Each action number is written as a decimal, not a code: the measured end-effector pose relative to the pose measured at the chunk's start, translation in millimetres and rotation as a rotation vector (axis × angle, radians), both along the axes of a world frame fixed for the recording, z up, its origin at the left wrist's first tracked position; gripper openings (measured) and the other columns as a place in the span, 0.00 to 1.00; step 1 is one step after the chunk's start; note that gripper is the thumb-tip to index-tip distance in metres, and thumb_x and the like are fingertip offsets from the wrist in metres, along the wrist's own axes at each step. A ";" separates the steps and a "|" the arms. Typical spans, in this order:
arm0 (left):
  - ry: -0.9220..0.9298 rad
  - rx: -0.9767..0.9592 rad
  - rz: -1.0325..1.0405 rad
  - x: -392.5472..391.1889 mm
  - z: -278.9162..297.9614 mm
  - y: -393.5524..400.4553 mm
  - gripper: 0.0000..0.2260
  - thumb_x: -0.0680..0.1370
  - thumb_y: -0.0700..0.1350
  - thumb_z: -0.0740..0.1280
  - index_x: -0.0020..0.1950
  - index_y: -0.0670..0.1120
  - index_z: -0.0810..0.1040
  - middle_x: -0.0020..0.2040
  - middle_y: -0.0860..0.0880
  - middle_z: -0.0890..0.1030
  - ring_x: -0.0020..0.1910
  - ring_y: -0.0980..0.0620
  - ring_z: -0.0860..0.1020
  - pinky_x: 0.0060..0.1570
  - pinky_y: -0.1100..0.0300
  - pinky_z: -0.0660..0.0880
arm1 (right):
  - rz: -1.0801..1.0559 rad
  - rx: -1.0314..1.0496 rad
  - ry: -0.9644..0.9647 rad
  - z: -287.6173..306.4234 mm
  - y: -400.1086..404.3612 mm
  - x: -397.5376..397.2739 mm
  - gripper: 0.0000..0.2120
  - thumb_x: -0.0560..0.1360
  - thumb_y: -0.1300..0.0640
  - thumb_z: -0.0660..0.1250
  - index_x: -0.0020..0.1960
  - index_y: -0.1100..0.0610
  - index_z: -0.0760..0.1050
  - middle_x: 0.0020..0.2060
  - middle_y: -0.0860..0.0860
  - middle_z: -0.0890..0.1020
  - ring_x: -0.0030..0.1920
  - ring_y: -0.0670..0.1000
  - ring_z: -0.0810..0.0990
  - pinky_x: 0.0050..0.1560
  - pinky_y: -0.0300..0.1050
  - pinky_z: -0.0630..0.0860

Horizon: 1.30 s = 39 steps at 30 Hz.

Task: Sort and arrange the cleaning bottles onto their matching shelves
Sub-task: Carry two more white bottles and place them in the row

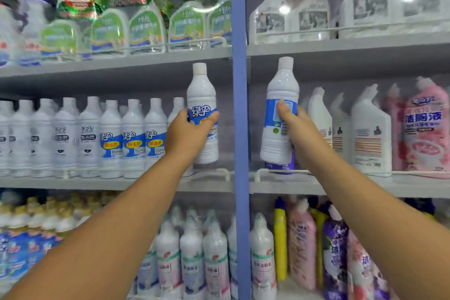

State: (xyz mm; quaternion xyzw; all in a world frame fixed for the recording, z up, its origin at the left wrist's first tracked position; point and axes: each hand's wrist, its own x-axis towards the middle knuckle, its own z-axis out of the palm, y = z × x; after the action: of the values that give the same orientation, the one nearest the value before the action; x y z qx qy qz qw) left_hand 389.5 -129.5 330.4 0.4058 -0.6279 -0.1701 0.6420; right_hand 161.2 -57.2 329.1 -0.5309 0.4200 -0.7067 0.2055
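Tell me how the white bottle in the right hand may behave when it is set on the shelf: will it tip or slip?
The bottle is tall and narrow, so it may tip if set down tilted, as it is now. Its plastic looks smooth and glossy, so it could slip; the right hand wraps the label. It looks opaque, so its fill and weight cannot be told.

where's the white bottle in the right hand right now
In the head view the right hand holds the white bottle upright just right of the blue shelf post, at the middle shelf, beside the angled-neck white bottles.
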 end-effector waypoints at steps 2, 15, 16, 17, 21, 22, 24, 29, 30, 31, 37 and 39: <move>-0.017 0.008 0.002 -8.5 7.0 -10.7 0.19 0.71 0.63 0.75 0.52 0.52 0.77 0.43 0.58 0.81 0.43 0.56 0.80 0.41 0.57 0.74 | -0.003 0.008 0.000 8.4 -20.4 -1.5 0.19 0.79 0.40 0.68 0.64 0.51 0.75 0.54 0.51 0.86 0.52 0.53 0.87 0.50 0.51 0.83; -0.150 0.210 -0.045 -5.5 -19.6 -62.2 0.20 0.71 0.60 0.77 0.55 0.50 0.78 0.49 0.54 0.83 0.47 0.53 0.82 0.53 0.50 0.80 | 0.111 0.241 0.106 -25.1 -71.7 -8.1 0.18 0.78 0.44 0.71 0.62 0.53 0.73 0.54 0.53 0.86 0.51 0.52 0.87 0.47 0.49 0.84; -0.148 0.217 -0.046 -4.8 -20.8 -61.4 0.21 0.71 0.60 0.77 0.56 0.50 0.77 0.49 0.54 0.83 0.47 0.53 0.82 0.53 0.50 0.80 | 0.121 0.244 0.115 -25.5 -70.6 -7.8 0.17 0.78 0.45 0.70 0.62 0.52 0.73 0.54 0.52 0.85 0.51 0.50 0.87 0.45 0.46 0.83; -0.152 0.218 -0.044 -3.6 -22.1 -60.6 0.21 0.71 0.59 0.77 0.56 0.49 0.77 0.50 0.53 0.83 0.48 0.53 0.82 0.52 0.50 0.80 | 0.129 0.247 0.129 -26.0 -70.0 -7.7 0.18 0.79 0.45 0.70 0.63 0.52 0.73 0.55 0.51 0.85 0.51 0.49 0.87 0.43 0.43 0.82; -0.169 0.156 -0.012 -1.0 -22.9 -54.6 0.22 0.71 0.57 0.78 0.59 0.51 0.74 0.50 0.57 0.80 0.51 0.52 0.81 0.51 0.52 0.79 | 0.146 0.277 0.180 -28.0 -68.6 -7.1 0.22 0.79 0.43 0.69 0.68 0.51 0.70 0.58 0.49 0.83 0.54 0.47 0.85 0.43 0.39 0.79; -0.163 0.085 0.022 -1.3 -20.7 -50.6 0.24 0.72 0.57 0.77 0.61 0.51 0.73 0.52 0.57 0.79 0.52 0.52 0.81 0.51 0.52 0.80 | 0.145 0.288 0.190 -28.4 -68.8 -7.7 0.23 0.79 0.42 0.68 0.69 0.51 0.69 0.59 0.49 0.83 0.55 0.48 0.84 0.46 0.42 0.80; -0.115 -0.154 0.103 -3.0 -11.6 -42.4 0.25 0.75 0.56 0.75 0.67 0.52 0.72 0.59 0.55 0.78 0.54 0.53 0.80 0.52 0.53 0.80 | 0.134 0.308 0.224 -27.6 -67.0 -9.9 0.27 0.76 0.36 0.69 0.70 0.48 0.70 0.60 0.47 0.83 0.58 0.49 0.83 0.55 0.48 0.81; 0.006 -0.119 -0.338 -23.8 34.2 -27.4 0.11 0.82 0.50 0.67 0.61 0.47 0.80 0.56 0.51 0.85 0.55 0.55 0.83 0.60 0.58 0.79 | 0.038 0.246 0.189 -29.4 -54.7 -33.5 0.46 0.53 0.18 0.70 0.64 0.43 0.75 0.56 0.51 0.85 0.57 0.50 0.84 0.62 0.62 0.80; 0.039 0.034 -0.514 -29.7 42.6 -30.7 0.13 0.83 0.50 0.65 0.65 0.46 0.78 0.59 0.48 0.85 0.59 0.53 0.83 0.65 0.54 0.77 | 0.008 0.228 0.191 -29.1 -45.6 -33.5 0.46 0.55 0.18 0.70 0.65 0.43 0.75 0.57 0.49 0.85 0.58 0.49 0.84 0.63 0.60 0.80; 0.080 0.169 -0.667 -35.5 50.2 -35.4 0.17 0.84 0.51 0.64 0.68 0.44 0.77 0.60 0.47 0.84 0.61 0.51 0.82 0.68 0.51 0.75 | -0.021 0.215 0.197 -29.0 -34.8 -31.1 0.45 0.59 0.20 0.70 0.67 0.45 0.74 0.59 0.46 0.83 0.59 0.48 0.83 0.64 0.57 0.80; 0.005 0.464 -0.925 -68.1 73.7 -54.0 0.12 0.85 0.52 0.61 0.61 0.45 0.74 0.59 0.44 0.74 0.58 0.45 0.73 0.53 0.52 0.78 | -0.097 0.131 0.248 -41.1 10.4 -22.7 0.27 0.75 0.38 0.69 0.71 0.45 0.70 0.60 0.39 0.80 0.60 0.43 0.80 0.55 0.41 0.80; -0.027 0.498 -0.926 -76.9 76.3 -57.2 0.15 0.83 0.52 0.65 0.64 0.44 0.76 0.60 0.42 0.76 0.58 0.45 0.75 0.54 0.53 0.78 | -0.119 0.109 0.280 -42.6 19.3 -19.1 0.25 0.76 0.40 0.68 0.71 0.45 0.70 0.60 0.40 0.80 0.60 0.41 0.80 0.53 0.38 0.80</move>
State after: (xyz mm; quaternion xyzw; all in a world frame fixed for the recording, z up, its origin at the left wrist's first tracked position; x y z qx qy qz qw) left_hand 312.6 -186.7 406.6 0.2282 -0.6903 -0.5747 0.3757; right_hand 142.1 -37.9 286.5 -0.5864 0.5131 -0.6130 0.1311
